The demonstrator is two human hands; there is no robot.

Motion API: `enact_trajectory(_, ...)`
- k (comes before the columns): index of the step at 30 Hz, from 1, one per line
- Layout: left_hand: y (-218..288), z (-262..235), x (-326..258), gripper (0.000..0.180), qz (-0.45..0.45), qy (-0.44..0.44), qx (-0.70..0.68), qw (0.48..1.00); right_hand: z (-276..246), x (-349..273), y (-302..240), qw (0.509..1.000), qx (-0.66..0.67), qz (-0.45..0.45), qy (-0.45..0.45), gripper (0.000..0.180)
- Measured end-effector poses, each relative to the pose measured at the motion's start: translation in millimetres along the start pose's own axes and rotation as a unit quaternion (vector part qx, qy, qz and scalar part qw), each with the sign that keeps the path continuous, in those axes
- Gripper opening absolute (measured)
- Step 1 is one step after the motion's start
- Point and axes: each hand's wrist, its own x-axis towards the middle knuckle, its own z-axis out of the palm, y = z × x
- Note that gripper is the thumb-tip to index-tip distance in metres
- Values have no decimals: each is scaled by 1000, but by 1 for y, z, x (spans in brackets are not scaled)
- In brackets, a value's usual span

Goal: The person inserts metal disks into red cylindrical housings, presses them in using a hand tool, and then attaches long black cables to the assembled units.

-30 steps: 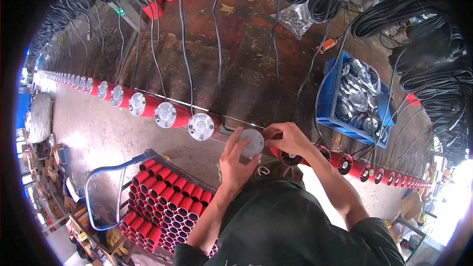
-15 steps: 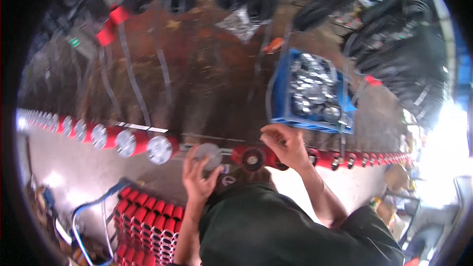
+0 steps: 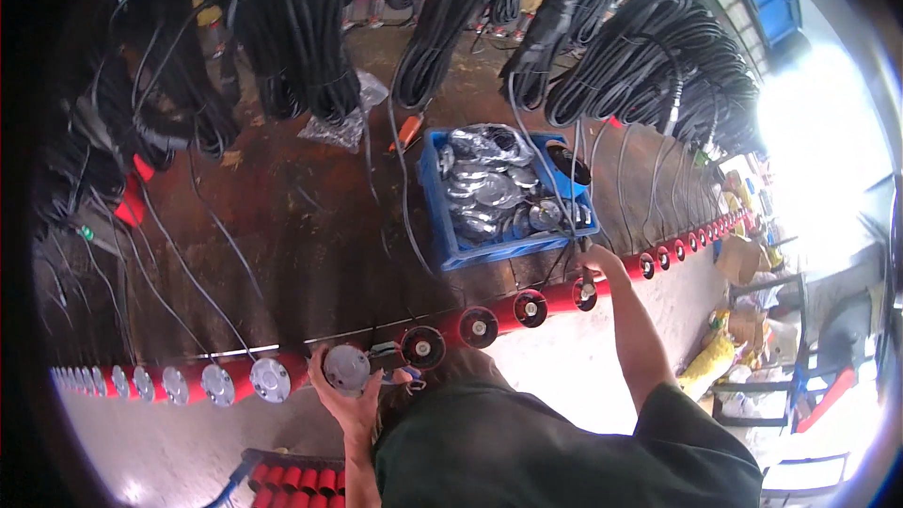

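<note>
My left hand [image 3: 346,404] is closed around a round silver cap [image 3: 346,370] at the row of red cylinders along the table's front edge. Its fingers wrap the cap's side and lower rim. Farther right, my right hand [image 3: 605,268] is closed at the edge, just above an uncapped red cylinder [image 3: 585,295]. A slim dark piece shows by its fingertips, too small to name. Between my hands several open red cylinders [image 3: 479,327] face me with dark insides and pale centres. Left of my left hand, silver caps [image 3: 270,381] cover the cylinders.
A blue crate [image 3: 442,240] of silver caps stands on the brown table [image 3: 310,254]. Black cable coils [image 3: 301,47] lie along the back, with thin leads trailing forward. An orange-handled tool [image 3: 406,132] and clear plastic bag [image 3: 353,118] lie behind. More red cylinders [image 3: 299,480] are stacked below left.
The view has swung, so the crate appears farther left. My right hand has moved right along the row and closed. My left hand has gone from a loose hold to wrapping the cap.
</note>
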Motion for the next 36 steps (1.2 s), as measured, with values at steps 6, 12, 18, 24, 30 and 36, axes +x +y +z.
enact_trajectory(6, -22, 17, -3, 90, 64, 25, 17, 997, -55, -16, 36, 614, 748, 102, -232, 13)
enact_trajectory(12, -18, 26, -9, 95, 34, 63, 21, 997, -67, -122, 30, 599, 776, -26, -195, 22)
enact_trajectory(18, -27, 34, -14, 97, 40, 89, 60, 993, -8, -262, -50, 858, 441, -152, 216, 17)
enact_trajectory(24, -24, 33, -15, 101, 12, 84, 9, 996, 58, -292, -115, 708, 395, -378, 446, 38)
enact_trajectory(30, -18, 49, -12, 97, -15, 93, -15, 995, 47, -331, -140, 838, 294, -439, -139, 29)
enact_trajectory(36, -24, 38, -18, 90, -39, 120, -43, 991, 136, -365, -205, 838, -56, -527, -130, 32)
